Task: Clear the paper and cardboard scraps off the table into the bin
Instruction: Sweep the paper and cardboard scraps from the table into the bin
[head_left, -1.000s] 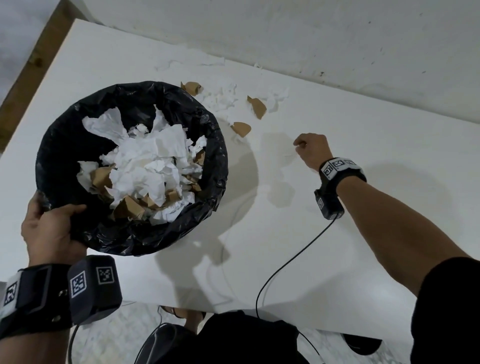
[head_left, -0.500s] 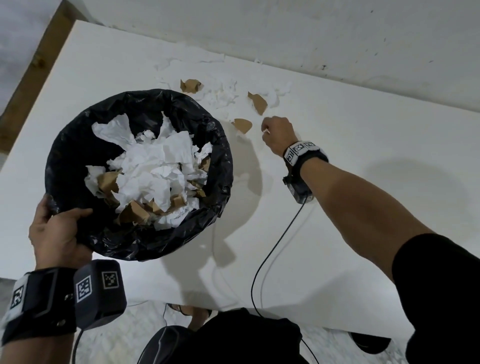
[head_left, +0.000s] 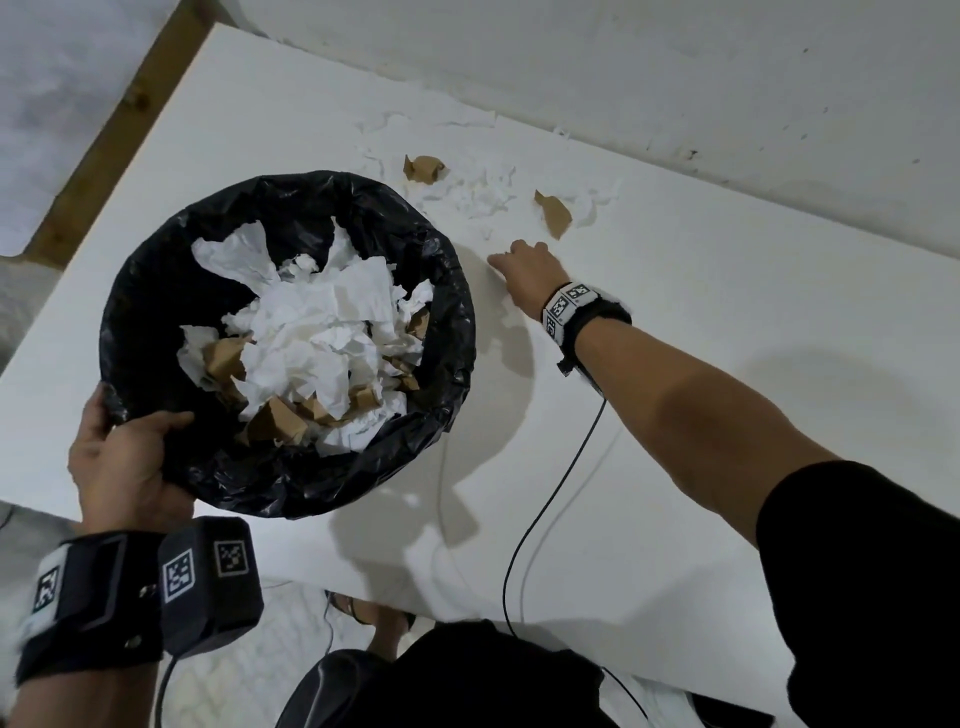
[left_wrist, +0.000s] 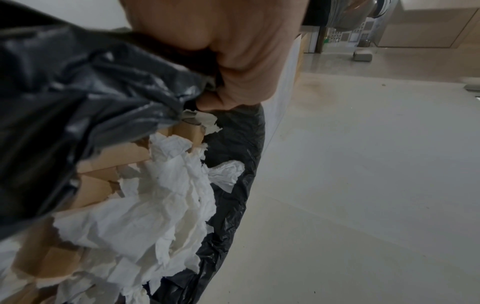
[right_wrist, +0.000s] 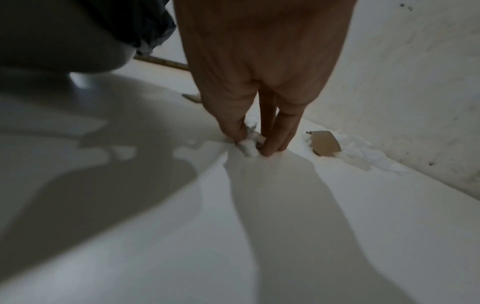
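A bin (head_left: 156, 291) lined with a black bag is held over the white table (head_left: 675, 415), filled with white paper and brown cardboard. My left hand (head_left: 124, 457) grips its near rim, thumb inside; the left wrist view shows the hand (left_wrist: 233, 61) curled over the liner (left_wrist: 78, 82). My right hand (head_left: 524, 270) is down on the table just right of the bin. In the right wrist view its thumb and fingers (right_wrist: 280, 133) pinch a small white paper scrap (right_wrist: 249, 148). Beyond it lie two cardboard scraps (head_left: 423, 169) (head_left: 556, 213) and torn white paper (head_left: 483, 192).
A white wall (head_left: 675, 78) runs right behind the scraps. The table's left edge meets a wooden frame (head_left: 104, 150). A black cable (head_left: 540, 519) hangs from my right wrist across the table to its near edge.
My right hand has travelled left across the table to the scraps by the bin and now pinches paper. A cardboard scrap beside the bin is now hidden by the hand.
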